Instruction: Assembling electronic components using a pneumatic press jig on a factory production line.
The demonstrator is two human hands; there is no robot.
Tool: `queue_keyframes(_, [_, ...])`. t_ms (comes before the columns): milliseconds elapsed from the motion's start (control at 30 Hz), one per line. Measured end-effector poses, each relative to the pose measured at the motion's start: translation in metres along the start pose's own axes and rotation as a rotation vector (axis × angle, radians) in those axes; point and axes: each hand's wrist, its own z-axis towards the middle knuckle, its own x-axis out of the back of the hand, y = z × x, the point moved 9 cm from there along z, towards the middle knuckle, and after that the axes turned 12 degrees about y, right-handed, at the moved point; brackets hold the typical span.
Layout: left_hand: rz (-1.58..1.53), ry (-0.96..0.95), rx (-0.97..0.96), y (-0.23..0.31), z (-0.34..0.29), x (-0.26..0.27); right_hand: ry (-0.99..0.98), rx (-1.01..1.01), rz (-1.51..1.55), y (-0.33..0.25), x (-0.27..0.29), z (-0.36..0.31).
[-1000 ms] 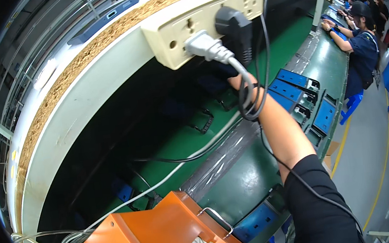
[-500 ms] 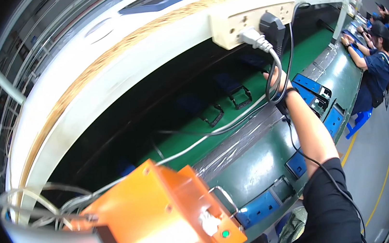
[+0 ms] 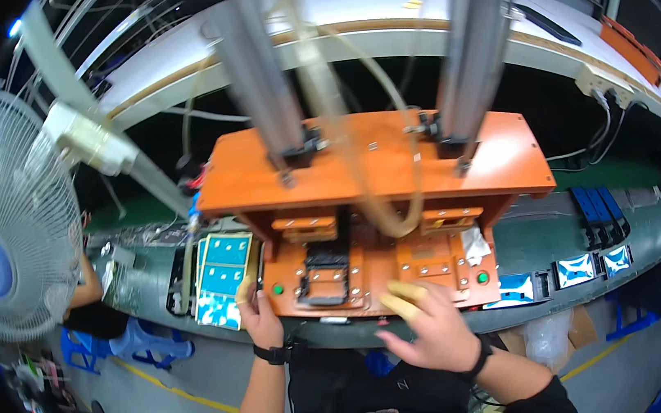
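Note:
An orange press machine (image 3: 374, 160) stands right in front of me. My right hand (image 3: 431, 322) hovers at its front edge, blurred, holding nothing, with fingers apart and yellowish covers on some fingertips. My left hand (image 3: 260, 314) is at the press's left front corner, fingers pointing up and nothing visible in them. It is nearest to a green button (image 3: 278, 288) and a stack of blue-and-white sheets (image 3: 226, 273); whether it touches either is unclear. In the press's left fixture lies a black frame-like part (image 3: 327, 281). The right fixture (image 3: 428, 265) shows bare orange blocks.
Two metal cylinders (image 3: 257, 75) and loose clear hoses rise above the press. A fan (image 3: 19, 220) stands at left. Blue-faced panels (image 3: 577, 269) and dark blue pieces (image 3: 598, 211) lie at right. A power strip (image 3: 604, 82) hangs on the shelf edge. People sit on both sides.
My view has swung left from the power strip to face the press. My right hand has left the cables below the strip and come back to the press front. My left hand has come into view.

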Motion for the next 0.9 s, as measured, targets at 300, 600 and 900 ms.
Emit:
queue_keyframes(300, [0.299,-0.074,-0.395,0.043,-0.015,0.072,-0.008,0.200,-0.168,-0.028,-0.068,0.040])
queue_keyframes(600, [0.224,-0.103,-0.293,0.034,-0.013,0.096,0.579,-0.673,0.629,0.032,0.159,-0.051])
queue_keyframes(900, [0.268,-0.167,-0.383,0.048,-0.030,0.068,1.110,-1.157,0.916,0.271,0.245,-0.252])
